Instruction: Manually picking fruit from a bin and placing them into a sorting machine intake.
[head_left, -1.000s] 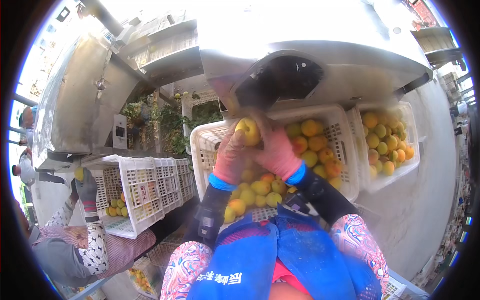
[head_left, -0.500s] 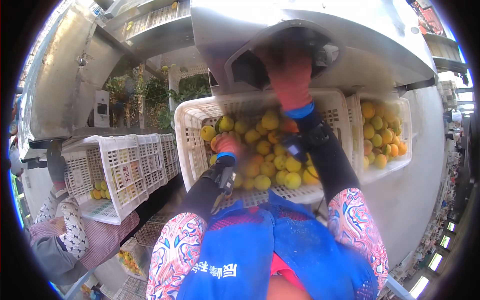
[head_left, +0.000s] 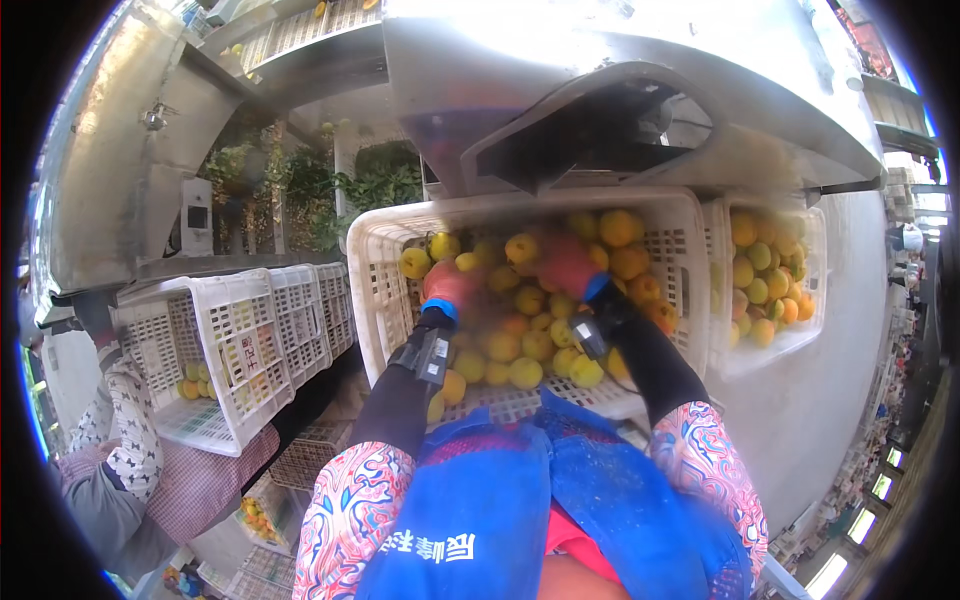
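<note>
A white slatted plastic crate [head_left: 705, 290] stands before me, with many round yellow-green and orange fruits [head_left: 525, 372] in it. Both of my hands are down among the fruit, in pinkish gloves with blue cuffs. My left hand [head_left: 448, 285] is at the crate's left part, against a yellow fruit [head_left: 467, 261]. Nearer the middle and back is my right hand [head_left: 568, 264], beside another yellow fruit [head_left: 521, 248]. Blur and the fruit obscure the fingers of both hands, so their grip does not show.
A metal machine with a dark chute mouth [head_left: 590, 125] overhangs the crate's far side. On the right stands a second white crate [head_left: 815, 275] of fruit. To the left, another person's arm [head_left: 135, 410] is beside tilted white crates [head_left: 240, 350]. Green leaves [head_left: 385, 175] lie behind.
My right hand has come down out of the chute mouth into the crate, and more fruit shows at the crate's right side. My left hand stays among the fruit, slightly shifted.
</note>
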